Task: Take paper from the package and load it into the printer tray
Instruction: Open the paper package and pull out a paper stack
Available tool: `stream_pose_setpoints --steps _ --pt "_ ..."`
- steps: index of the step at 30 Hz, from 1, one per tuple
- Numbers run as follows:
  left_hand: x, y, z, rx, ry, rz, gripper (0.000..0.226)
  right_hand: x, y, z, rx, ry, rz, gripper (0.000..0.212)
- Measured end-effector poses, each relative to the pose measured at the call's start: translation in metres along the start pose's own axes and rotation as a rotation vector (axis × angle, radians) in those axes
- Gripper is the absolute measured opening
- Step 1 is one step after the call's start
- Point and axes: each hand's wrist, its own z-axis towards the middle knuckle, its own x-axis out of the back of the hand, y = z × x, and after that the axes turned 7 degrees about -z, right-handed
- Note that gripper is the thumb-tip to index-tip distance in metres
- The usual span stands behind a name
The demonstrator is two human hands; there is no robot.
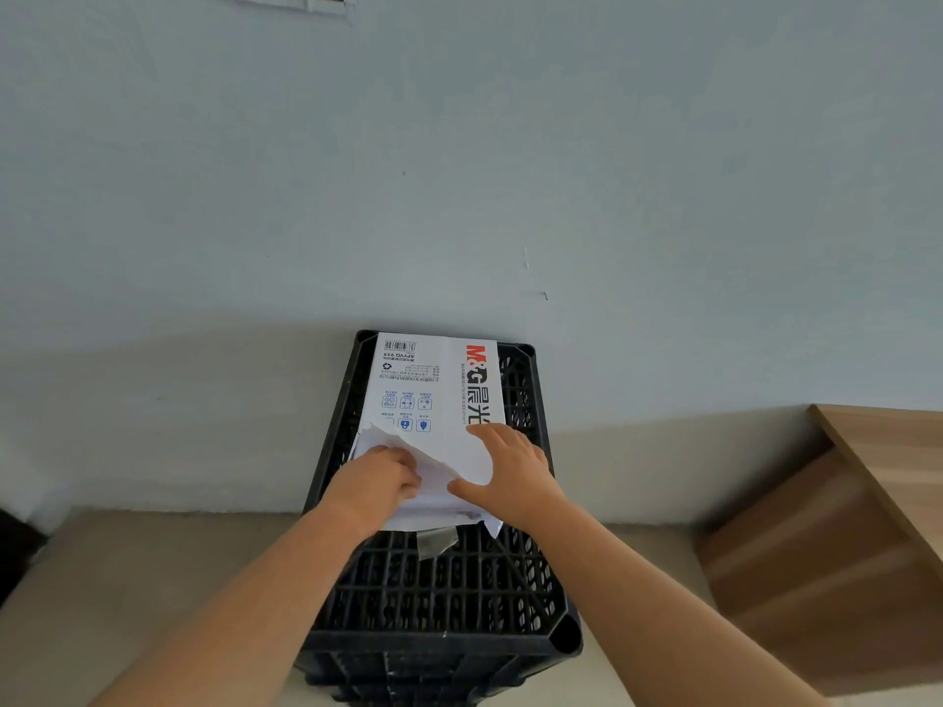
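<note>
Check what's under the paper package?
The paper package lies on a black plastic crate standing against the wall. The left hand is at its torn end; the right hand presses on top. The crate's inside is not visible.

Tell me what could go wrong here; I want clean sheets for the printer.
The left hand is reaching under the torn wrapper flap, so sheets may crease or tear. The paper package lies on a slotted black crate, steadied only by the right hand; it could slide.
</note>
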Motion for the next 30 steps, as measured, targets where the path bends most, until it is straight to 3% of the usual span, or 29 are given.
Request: stream_pose_setpoints --steps 7,12,15,20,27,30 --pt "-0.008 0.007 -0.005 0.003 -0.027 0.223 0.033 -0.001 0.001 0.000 0.009 -0.004 0.007 0.077" --pt "-0.018 0.016 -0.026 -0.128 0.147 0.304 0.052 0.000 0.003 -0.006 0.041 -0.012 -0.006 0.076" --pt "-0.028 0.021 -0.042 -0.112 0.201 0.253 0.058 -0.001 0.008 -0.011 0.048 -0.037 0.043 0.073" --pt "-0.045 0.031 -0.070 -0.113 0.298 0.219 0.058 -0.015 0.023 -0.024 -0.157 -0.006 0.229 0.056" --pt "-0.047 0.037 -0.098 -0.111 0.277 0.166 0.045 -0.023 0.018 -0.061 -0.462 -0.056 0.344 0.042" --pt "-0.046 0.035 -0.105 -0.130 0.275 0.161 0.037 -0.026 0.007 -0.067 -0.690 -0.117 0.738 0.045"
